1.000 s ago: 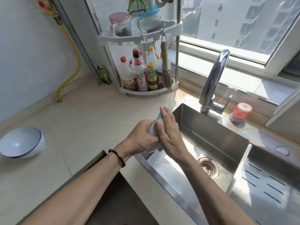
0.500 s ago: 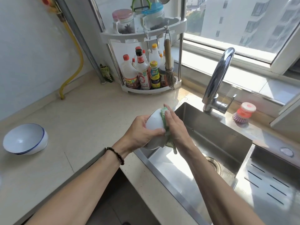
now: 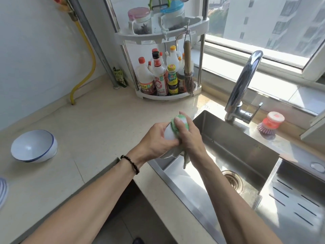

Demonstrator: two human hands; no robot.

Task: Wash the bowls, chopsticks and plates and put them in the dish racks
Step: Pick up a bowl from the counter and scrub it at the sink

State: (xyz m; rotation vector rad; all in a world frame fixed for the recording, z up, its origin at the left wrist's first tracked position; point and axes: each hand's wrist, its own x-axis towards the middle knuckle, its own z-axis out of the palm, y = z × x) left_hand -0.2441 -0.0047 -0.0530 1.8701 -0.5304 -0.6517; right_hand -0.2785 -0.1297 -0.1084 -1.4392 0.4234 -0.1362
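A person's two hands meet over the left edge of a steel sink (image 3: pixel 237 155). The left hand (image 3: pixel 156 140) grips a white bowl (image 3: pixel 169 133), tilted on its side. The right hand (image 3: pixel 189 136) presses a green cloth (image 3: pixel 175 123) against the bowl, fingers closed on it. Another white bowl with a blue rim (image 3: pixel 34 146) sits tilted on the counter (image 3: pixel 98 124), well apart to the left.

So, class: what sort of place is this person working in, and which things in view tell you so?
Most likely a home kitchen. A steel sink with a tap is set into the counter, a corner rack holds sauce bottles, and the hands scrub a bowl.
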